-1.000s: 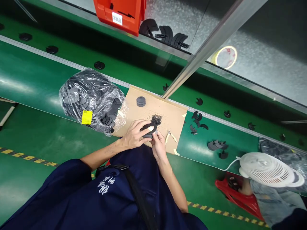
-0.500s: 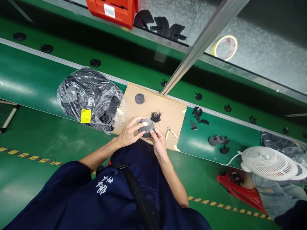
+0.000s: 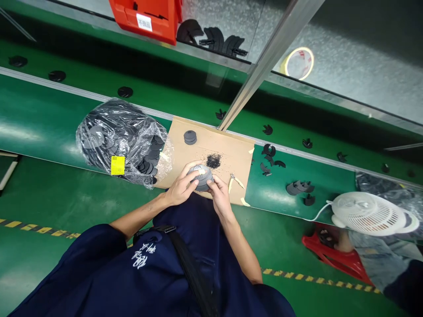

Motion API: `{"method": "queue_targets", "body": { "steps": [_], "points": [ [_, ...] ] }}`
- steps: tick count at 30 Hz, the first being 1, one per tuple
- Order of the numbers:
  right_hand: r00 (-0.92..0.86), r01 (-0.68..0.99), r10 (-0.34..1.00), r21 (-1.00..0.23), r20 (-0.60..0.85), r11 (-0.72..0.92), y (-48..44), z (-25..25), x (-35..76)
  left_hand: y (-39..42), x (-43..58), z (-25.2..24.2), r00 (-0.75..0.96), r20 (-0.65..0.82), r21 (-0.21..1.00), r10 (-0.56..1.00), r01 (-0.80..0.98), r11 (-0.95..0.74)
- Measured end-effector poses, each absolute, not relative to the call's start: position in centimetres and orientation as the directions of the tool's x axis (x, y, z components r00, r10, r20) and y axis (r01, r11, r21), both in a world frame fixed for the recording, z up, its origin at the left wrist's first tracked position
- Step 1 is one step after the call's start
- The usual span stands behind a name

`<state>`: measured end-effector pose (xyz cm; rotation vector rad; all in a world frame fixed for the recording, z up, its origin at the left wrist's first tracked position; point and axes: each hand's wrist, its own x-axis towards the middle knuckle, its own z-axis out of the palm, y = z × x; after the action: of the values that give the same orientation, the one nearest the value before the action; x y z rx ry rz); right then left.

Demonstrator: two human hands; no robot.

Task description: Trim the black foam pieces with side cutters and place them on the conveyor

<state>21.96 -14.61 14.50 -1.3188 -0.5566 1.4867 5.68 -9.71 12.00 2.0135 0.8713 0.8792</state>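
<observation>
Between my hands is a small stack of dark grey round plastic pieces, held above the near edge of a cardboard sheet. My left hand grips the stack from the left, its fingers reaching over the top. On the right side, my right hand pinches the stack's edge with thumb and fingers. Just beyond lies a heap of tiny black scraps. Cutting pliers with pale yellow handles rest to the right, jaws away from me. Another stack of grey round pieces stands farther back on the cardboard.
A clear plastic bag of dark pieces lies left of the cardboard. Loose black parts and a white fan are on the right. A metal post rises behind the cardboard. Beyond are a red bin and a tape roll.
The view has shifted slightly. Both hands keep hold of the grey stack, which looks slightly turned, showing more of its top. Parts on the far green strip appear a little farther left.
</observation>
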Motion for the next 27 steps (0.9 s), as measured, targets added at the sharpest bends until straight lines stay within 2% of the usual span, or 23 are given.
{"method": "queue_targets", "body": {
  "steps": [10,15,21,24,27],
  "points": [
    [0.111,-0.369,0.897,-0.856,-0.428,-0.363,-13.7,14.7,22.2,-8.9,6.2,11.9,0.52,0.433,0.715,0.736,0.299,-0.632],
    [0.108,-0.363,0.895,-0.855,-0.432,-0.369,-13.6,14.6,22.4,-9.0,6.3,11.7,0.524,0.413,0.735,0.745,0.292,-0.612],
    [0.242,-0.218,0.915,-0.937,-0.322,-0.272,-13.2,14.3,22.4,-9.4,6.7,11.4,0.569,0.412,0.731,0.712,0.261,-0.631],
    [0.271,-0.166,0.923,-0.958,-0.273,-0.235,-13.2,14.4,22.5,-9.0,6.9,12.0,0.492,0.425,0.771,0.76,0.243,-0.589],
    [0.28,-0.114,0.932,-0.972,-0.228,-0.203,-13.6,14.7,22.5,-8.3,6.9,13.0,0.422,0.352,0.847,0.835,0.235,-0.476]
  ]
}}
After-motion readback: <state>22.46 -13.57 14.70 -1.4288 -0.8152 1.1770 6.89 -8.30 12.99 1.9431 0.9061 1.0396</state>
